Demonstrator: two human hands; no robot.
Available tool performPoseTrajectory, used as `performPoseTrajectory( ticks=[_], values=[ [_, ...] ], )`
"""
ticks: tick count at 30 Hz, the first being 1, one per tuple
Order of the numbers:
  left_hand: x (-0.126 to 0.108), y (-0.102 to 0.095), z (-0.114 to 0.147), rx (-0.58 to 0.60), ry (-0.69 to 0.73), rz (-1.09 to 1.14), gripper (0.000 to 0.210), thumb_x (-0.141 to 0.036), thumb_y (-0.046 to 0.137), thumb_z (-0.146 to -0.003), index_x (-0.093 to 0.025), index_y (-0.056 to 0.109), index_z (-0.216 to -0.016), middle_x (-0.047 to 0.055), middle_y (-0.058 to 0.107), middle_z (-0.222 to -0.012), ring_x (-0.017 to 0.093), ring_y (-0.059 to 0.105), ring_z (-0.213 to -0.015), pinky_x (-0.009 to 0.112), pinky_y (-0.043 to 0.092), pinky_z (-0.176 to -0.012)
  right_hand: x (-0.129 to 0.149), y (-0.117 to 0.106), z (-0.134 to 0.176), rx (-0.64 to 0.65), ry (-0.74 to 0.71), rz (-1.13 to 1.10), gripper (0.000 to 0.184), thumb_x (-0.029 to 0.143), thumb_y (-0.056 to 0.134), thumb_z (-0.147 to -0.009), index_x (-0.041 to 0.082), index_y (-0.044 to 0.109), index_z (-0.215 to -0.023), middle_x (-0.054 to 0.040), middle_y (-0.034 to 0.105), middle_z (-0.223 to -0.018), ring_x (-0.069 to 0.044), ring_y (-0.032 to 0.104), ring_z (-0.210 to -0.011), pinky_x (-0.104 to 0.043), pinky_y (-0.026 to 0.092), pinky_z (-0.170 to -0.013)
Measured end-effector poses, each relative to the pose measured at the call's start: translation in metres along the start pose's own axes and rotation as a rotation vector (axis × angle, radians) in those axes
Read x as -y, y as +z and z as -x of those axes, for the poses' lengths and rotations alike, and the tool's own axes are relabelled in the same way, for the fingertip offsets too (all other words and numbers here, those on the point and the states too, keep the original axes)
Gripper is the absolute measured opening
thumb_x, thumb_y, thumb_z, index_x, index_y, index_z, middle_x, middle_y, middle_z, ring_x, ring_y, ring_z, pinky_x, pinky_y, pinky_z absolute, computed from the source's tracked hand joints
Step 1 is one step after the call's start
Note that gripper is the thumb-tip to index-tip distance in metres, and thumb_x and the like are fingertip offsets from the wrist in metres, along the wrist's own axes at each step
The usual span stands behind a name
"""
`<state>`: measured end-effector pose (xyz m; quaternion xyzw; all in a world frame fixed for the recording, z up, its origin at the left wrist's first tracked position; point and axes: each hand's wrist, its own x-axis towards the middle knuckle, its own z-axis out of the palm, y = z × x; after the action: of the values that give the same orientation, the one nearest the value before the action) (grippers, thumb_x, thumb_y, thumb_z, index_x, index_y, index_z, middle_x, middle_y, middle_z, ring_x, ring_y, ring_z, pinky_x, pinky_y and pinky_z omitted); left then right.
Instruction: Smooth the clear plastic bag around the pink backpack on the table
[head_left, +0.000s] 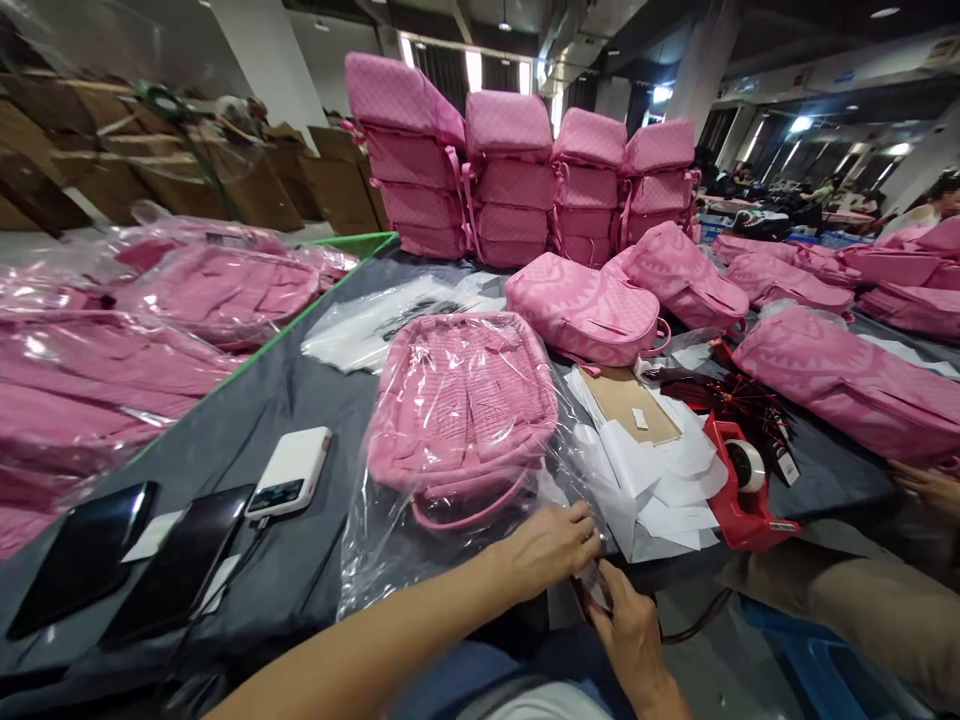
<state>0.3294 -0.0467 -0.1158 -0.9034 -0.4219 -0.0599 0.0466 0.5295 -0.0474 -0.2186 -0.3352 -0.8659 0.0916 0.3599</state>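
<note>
The pink backpack [463, 400] lies in its clear bag [358, 575] on the counter [319, 550], ahead and left of our left hand [551, 545], the nearer one; its long axis runs away, handle [480, 520] toward us. Left fingers bend, grip unclear; our right hand [628, 625] pinches a small item [592, 583] we cannot identify.

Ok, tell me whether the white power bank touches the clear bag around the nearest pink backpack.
Apart: the head view shows dark tablecloth between the power bank and clear bag.

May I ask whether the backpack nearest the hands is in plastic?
In: clear, glinting plastic covers the backpack and spreads beyond its handle.
</note>
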Motion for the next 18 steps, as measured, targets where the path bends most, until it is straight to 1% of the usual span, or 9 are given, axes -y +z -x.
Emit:
performPoseTrajectory(
  ticks=[2, 4, 5, 7, 10, 12, 14, 16, 18],
  values=[
    [-0.017, 0.000, 0.003, -0.041, -0.049, -0.064, 0.031, -0.017, 0.059, -0.096, -0.005, 0.061, -0.124, 0.018, 0.071, -0.105, 0.028, 0.064, -0.097, 0.032, 0.043, -0.053, 0.004, 0.001, 0.003, 0.000, -0.001, 0.020, 0.029, 0.018, 0.044, -0.100, 0.015, 0.067, -0.117, -0.0103, 0.076, -0.082, -0.020, 0.073, -0.062, -0.024, 0.054, -0.053],
    [-0.035, 0.005, 0.012, -0.102, -0.103, -0.129, 0.046, -0.019, 0.057, -0.095, -0.003, 0.053, -0.138, 0.026, 0.064, -0.128, 0.034, 0.061, -0.112, 0.035, 0.043, -0.057, 0.010, 0.001, 0.001, -0.033, 0.012, -0.002, 0.029, 0.021, 0.046, -0.101, 0.014, 0.064, -0.121, -0.0093, 0.075, -0.080, -0.020, 0.072, -0.060, -0.024, 0.051, -0.051],
    [-0.040, 0.007, 0.015, -0.125, -0.113, -0.150, 0.047, -0.020, 0.056, -0.095, -0.004, 0.053, -0.139, 0.026, 0.062, -0.134, 0.037, 0.058, -0.117, 0.037, 0.045, -0.061, 0.012, 0.001, -0.001, -0.052, 0.019, -0.019, 0.030, 0.023, 0.047, -0.101, 0.014, 0.062, -0.124, -0.0092, 0.075, -0.080, -0.021, 0.072, -0.061, -0.025, 0.051, -0.051],
    [-0.039, 0.012, 0.014, -0.144, -0.042, -0.150, 0.035, -0.020, 0.058, -0.094, -0.006, 0.063, -0.127, 0.024, 0.068, -0.123, 0.036, 0.056, -0.116, 0.041, 0.046, -0.069, 0.017, -0.001, -0.007, -0.073, 0.017, -0.026, 0.026, 0.021, 0.048, -0.100, 0.015, 0.062, -0.121, -0.0078, 0.074, -0.079, -0.020, 0.072, -0.061, -0.025, 0.049, -0.052],
    [-0.016, 0.016, -0.002, -0.156, 0.177, -0.092, 0.007, -0.020, 0.068, -0.092, -0.013, 0.069, -0.089, 0.011, 0.071, -0.087, 0.026, 0.059, -0.097, 0.037, 0.044, -0.076, 0.021, -0.004, -0.013, -0.095, -0.039, 0.058, 0.016, 0.012, 0.048, -0.097, 0.019, 0.062, -0.094, -0.0013, 0.065, -0.064, -0.017, 0.064, -0.050, -0.024, 0.042, -0.048],
    [-0.001, 0.018, -0.012, -0.173, 0.300, -0.051, 0.015, -0.020, 0.070, -0.091, -0.016, 0.065, -0.078, 0.005, 0.066, -0.076, 0.021, 0.059, -0.087, 0.033, 0.043, -0.074, 0.023, -0.005, -0.009, -0.110, -0.095, 0.113, 0.020, 0.010, 0.049, -0.095, 0.021, 0.057, -0.081, 0.0009, 0.059, -0.058, -0.015, 0.058, -0.044, -0.025, 0.039, -0.047],
    [0.004, 0.021, -0.013, -0.186, 0.391, -0.043, 0.019, -0.018, 0.068, -0.092, -0.016, 0.063, -0.074, 0.002, 0.062, -0.069, 0.018, 0.057, -0.079, 0.031, 0.044, -0.071, 0.025, -0.004, 0.006, -0.088, -0.104, 0.115, 0.019, 0.008, 0.048, -0.093, 0.021, 0.059, -0.082, 0.0001, 0.059, -0.059, -0.015, 0.059, -0.045, -0.025, 0.040, -0.047],
    [0.002, 0.026, -0.006, -0.193, 0.455, -0.047, 0.023, -0.017, 0.065, -0.092, -0.017, 0.060, -0.070, 0.001, 0.059, -0.064, 0.016, 0.056, -0.072, 0.029, 0.045, -0.066, 0.022, -0.003, 0.027, -0.049, -0.046, 0.051, 0.022, 0.009, 0.048, -0.089, 0.023, 0.066, -0.091, -0.0004, 0.062, -0.062, -0.017, 0.060, -0.047, -0.026, 0.043, -0.047],
    [-0.002, 0.033, 0.007, -0.201, 0.454, -0.070, 0.024, -0.018, 0.064, -0.092, -0.018, 0.058, -0.069, 0.002, 0.059, -0.064, 0.016, 0.055, -0.065, 0.029, 0.045, -0.060, 0.015, -0.004, 0.046, -0.043, 0.027, -0.029, 0.031, 0.014, 0.051, -0.087, 0.033, 0.072, -0.099, 0.0015, 0.062, -0.061, -0.018, 0.059, -0.045, -0.028, 0.046, -0.044]
  ],
)
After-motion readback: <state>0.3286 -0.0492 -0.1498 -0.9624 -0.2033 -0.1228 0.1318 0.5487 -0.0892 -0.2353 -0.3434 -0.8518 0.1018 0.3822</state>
